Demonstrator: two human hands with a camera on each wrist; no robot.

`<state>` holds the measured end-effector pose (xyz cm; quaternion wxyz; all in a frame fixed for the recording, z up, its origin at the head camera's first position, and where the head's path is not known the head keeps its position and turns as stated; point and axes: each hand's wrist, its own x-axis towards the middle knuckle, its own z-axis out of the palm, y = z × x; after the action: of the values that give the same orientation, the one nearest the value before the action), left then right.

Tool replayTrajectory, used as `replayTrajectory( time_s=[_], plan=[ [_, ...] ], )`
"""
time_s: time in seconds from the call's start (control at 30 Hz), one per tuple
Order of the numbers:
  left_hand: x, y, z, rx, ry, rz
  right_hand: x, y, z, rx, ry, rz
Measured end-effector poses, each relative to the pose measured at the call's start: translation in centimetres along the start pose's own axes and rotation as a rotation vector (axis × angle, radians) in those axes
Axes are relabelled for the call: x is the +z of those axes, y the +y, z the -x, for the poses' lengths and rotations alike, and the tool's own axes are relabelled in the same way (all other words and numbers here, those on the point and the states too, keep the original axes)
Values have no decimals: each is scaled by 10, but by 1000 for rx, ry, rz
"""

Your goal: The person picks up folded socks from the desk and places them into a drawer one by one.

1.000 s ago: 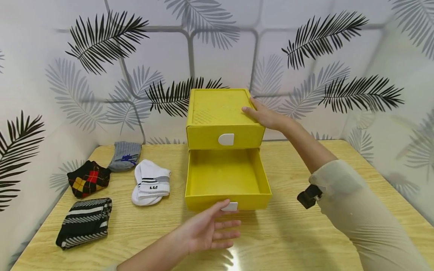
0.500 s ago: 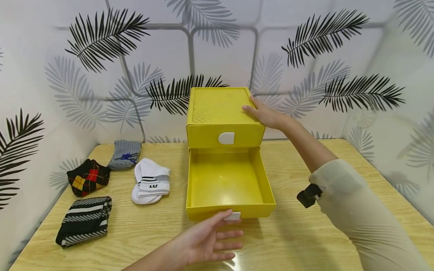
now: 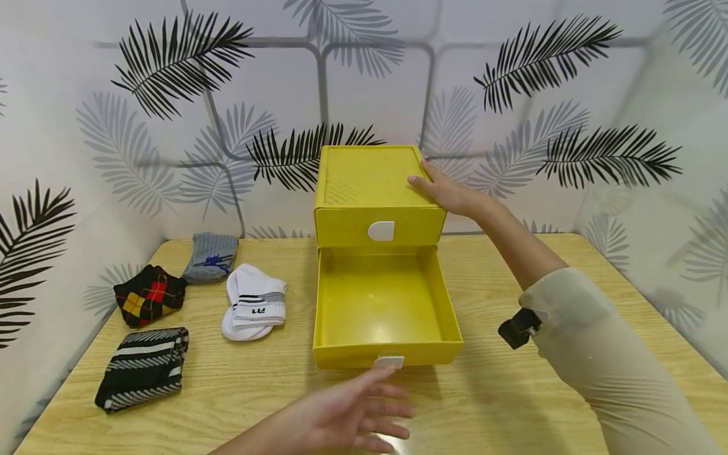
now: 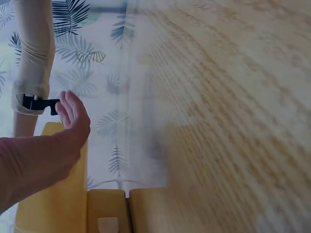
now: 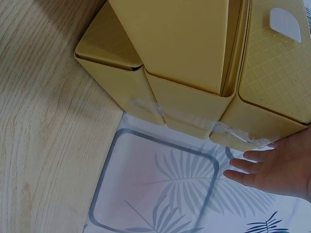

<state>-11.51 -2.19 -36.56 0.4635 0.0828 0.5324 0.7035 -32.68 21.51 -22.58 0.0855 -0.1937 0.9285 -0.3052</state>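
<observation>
A yellow drawer cabinet [image 3: 370, 177] stands at the back of the table. Its drawer [image 3: 378, 309] below the top one is pulled out, with nothing inside. My left hand [image 3: 355, 411] hovers just in front of that drawer's white tab [image 3: 389, 362], fingers extended and spread, holding nothing. Whether the thumb tip still brushes the tab is hard to tell. My right hand [image 3: 449, 191] rests on the cabinet's upper right edge, thumb on top and fingers along the side. In the right wrist view the fingers of that hand [image 5: 282, 167] look straight against the taped side wall.
To the left on the wooden table [image 3: 227, 392] lie grey socks [image 3: 210, 259], argyle socks [image 3: 150, 297], white socks [image 3: 253, 303] and a folded black-and-white striped cloth [image 3: 145, 370]. A leaf-patterned wall covering [image 3: 375, 95] rises behind the cabinet.
The drawer has slid farther out toward me, drawn by my left hand at its tab. That hand has since come off the drawer front and moved slightly nearer. My right hand stays put.
</observation>
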Motion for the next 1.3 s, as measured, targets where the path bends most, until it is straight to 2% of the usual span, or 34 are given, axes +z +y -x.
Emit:
replayTrajectory(
  time_s=[0.1, 0.27, 0.33, 0.43, 0.5, 0.6, 0.67, 0.73, 0.83, 0.9, 1.0, 1.07, 1.13, 1.3],
  plan=[
    [5, 4, 9, 24, -39, -88, 0, 1, -1, -1, -3, -4],
    [10, 25, 31, 139, -46, -159, 0, 2, 0, -10, 1, -20],
    [6, 37, 41, 196, -64, -168, -1, 2, 1, -10, 3, -18],
    [-4, 56, 55, 284, -34, -182, -1, 2, 1, -8, -1, -13],
    [-15, 69, 62, 364, 53, -225, -1, 2, 1, -6, -5, -14],
    [-36, 84, 70, 444, 252, -315, -1, 3, 1, -7, -4, -14],
    [-54, 91, 72, 471, 385, -374, -1, 3, 1, -8, -2, -9],
    [-75, 94, 73, 468, 490, -412, -1, 3, 1, -11, 0, -5],
    [-109, 92, 71, 447, 609, -456, -1, 3, 1, -16, -1, -6],
    [-134, 88, 67, 421, 677, -481, 0, 4, 1, -17, -3, -10],
    [-160, 82, 60, 371, 762, -528, 0, 4, 1, -14, -4, -15],
    [-171, 80, 57, 325, 807, -572, 0, 3, 1, -14, -2, -20],
    [-174, 79, 56, 271, 841, -635, 0, 3, 1, -17, 0, -26],
    [-184, 79, 53, 184, 853, -785, 1, 0, 1, -24, 4, -35]
  ],
)
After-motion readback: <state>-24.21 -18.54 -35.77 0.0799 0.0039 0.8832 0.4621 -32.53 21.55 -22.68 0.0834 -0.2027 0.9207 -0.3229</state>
